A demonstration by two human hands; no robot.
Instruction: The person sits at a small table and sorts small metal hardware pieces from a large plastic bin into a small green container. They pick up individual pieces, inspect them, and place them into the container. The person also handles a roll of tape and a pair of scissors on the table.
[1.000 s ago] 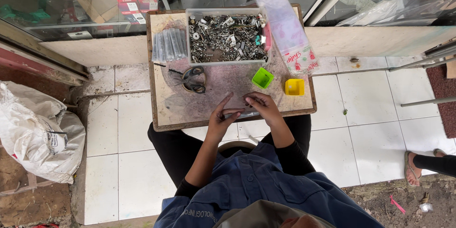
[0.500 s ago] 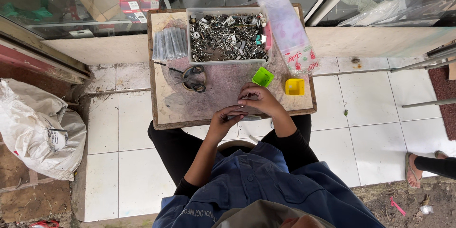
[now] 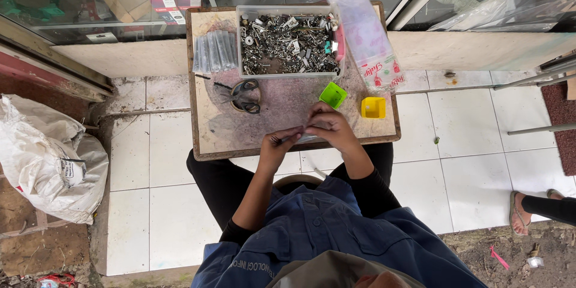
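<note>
I'm holding a small clear plastic bag between both hands over the near edge of the wooden board. My left hand is pinching its left end, fingers closed on it. My right hand is curling over the bag's top right, fingers clenched around it. The bag is sitting right between my fingertips, touching both. Scissors, a green cup and a yellow cup are lying just beyond; the parts tray is sitting farther back.
</note>
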